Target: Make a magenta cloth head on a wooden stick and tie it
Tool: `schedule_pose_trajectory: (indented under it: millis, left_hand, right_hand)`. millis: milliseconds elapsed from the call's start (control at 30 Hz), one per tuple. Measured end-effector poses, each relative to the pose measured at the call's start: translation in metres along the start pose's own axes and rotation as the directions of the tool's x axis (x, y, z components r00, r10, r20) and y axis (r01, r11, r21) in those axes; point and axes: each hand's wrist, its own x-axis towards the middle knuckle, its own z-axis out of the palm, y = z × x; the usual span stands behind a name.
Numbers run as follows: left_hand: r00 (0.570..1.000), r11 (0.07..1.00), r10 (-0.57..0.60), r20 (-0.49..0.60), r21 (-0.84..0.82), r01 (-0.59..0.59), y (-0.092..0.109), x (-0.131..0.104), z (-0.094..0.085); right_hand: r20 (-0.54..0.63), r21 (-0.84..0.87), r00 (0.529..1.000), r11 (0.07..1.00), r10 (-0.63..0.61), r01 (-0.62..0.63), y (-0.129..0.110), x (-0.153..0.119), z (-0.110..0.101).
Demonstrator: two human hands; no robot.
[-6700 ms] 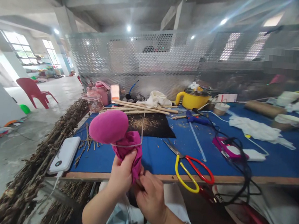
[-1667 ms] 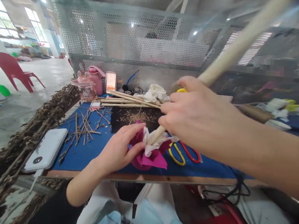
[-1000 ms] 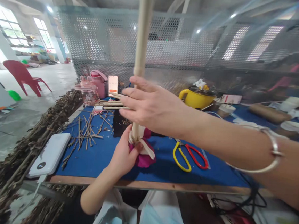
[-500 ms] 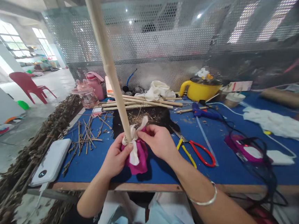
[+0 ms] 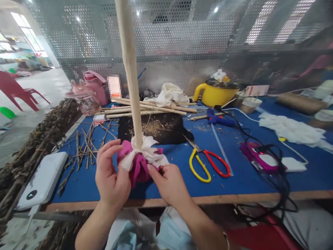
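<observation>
A pale wooden stick (image 5: 130, 67) rises from a bundle of magenta cloth (image 5: 139, 170), with white cloth (image 5: 149, 150) wrapped around its lower end. My left hand (image 5: 111, 174) is at the bundle's left side, fingers apart and raised, the thumb side near the white cloth. At the lower right of the bundle, my right hand (image 5: 169, 181) pinches the edge of the magenta cloth between thumb and fingers. Scissors (image 5: 200, 155) with one yellow and one red handle lie open to the right of the bundle.
Thin twigs (image 5: 86, 145) and a white power bank (image 5: 43, 180) lie at left. Behind are wooden sticks (image 5: 159, 108), a dark cloth with shavings (image 5: 154, 128), a pink bag (image 5: 95, 89) and a yellow pot (image 5: 218, 94). A blue glue gun (image 5: 219, 118) and black cables are at right.
My left hand has let go of the bundle and opened. My right hand has moved from the white cloth's end down to the magenta cloth. The white cloth is spread wider, and the view has shifted right.
</observation>
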Motion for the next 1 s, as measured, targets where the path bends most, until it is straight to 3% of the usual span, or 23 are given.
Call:
schedule_pose_trajectory:
  millis: [67,167,233,333,400,467,500,567,633,700,767,867,1000]
  left_hand:
    - [0.99,1.0,0.001,0.138,-0.001,-0.001,0.007,0.0,-0.001]
    - [0.945,0.986,-0.023,0.325,0.165,-0.033,0.007,0.003,-0.002]
    - [0.931,0.97,0.002,0.366,0.227,-0.091,0.002,0.005,-0.005]
    - [0.91,0.977,0.025,0.415,0.184,-0.11,-0.005,0.007,-0.011]
    - [0.905,0.982,0.038,0.423,0.153,-0.112,-0.008,0.006,-0.014]
    - [0.913,0.985,0.036,0.407,0.138,-0.1,-0.009,0.005,-0.016]
    - [0.918,0.987,0.039,0.394,0.128,-0.097,-0.009,0.005,-0.018]
    - [0.92,0.989,0.066,0.387,0.094,-0.111,-0.007,0.005,-0.02]
    - [0.895,0.988,0.112,0.432,0.044,-0.145,-0.004,0.006,-0.022]
    - [0.859,0.989,0.124,0.496,0.011,-0.149,0.0,0.009,-0.023]
    - [0.874,0.998,0.061,0.483,-0.006,-0.067,0.002,0.011,-0.023]
    - [0.922,0.984,-0.134,0.364,-0.061,0.167,0.004,0.015,-0.02]
    - [0.833,0.893,-0.369,0.412,-0.09,0.441,0.006,0.023,-0.016]
  right_hand:
    - [-0.009,0.034,0.999,0.998,-0.046,0.046,-0.004,0.0,0.003]
    - [0.018,-0.001,0.994,0.994,-0.109,0.109,-0.009,-0.006,0.008]
    - [0.081,-0.075,0.986,0.985,-0.148,0.154,-0.012,-0.014,0.007]
    - [0.161,-0.122,0.966,0.967,-0.205,0.225,-0.017,-0.027,-0.003]
    - [0.005,-0.108,0.968,0.963,-0.249,0.248,-0.021,-0.03,-0.014]
    - [-0.196,-0.127,0.93,0.948,-0.311,0.291,-0.024,-0.025,-0.022]
    - [-0.223,-0.15,0.909,0.934,-0.352,0.325,-0.025,-0.02,-0.024]
    - [-0.132,-0.167,0.902,0.906,-0.412,0.389,-0.025,-0.009,-0.022]
    - [-0.042,-0.143,0.913,0.907,-0.406,0.396,-0.023,0.001,-0.016]
    - [-0.049,-0.127,0.926,0.922,-0.375,0.366,-0.02,0.005,-0.009]
    - [-0.081,-0.123,0.928,0.928,-0.364,0.353,-0.017,0.004,-0.004]
    - [-0.074,-0.124,0.913,0.912,-0.402,0.392,-0.012,-0.002,-0.004]
    - [-0.017,-0.15,0.912,0.902,-0.411,0.404,-0.01,-0.005,-0.011]
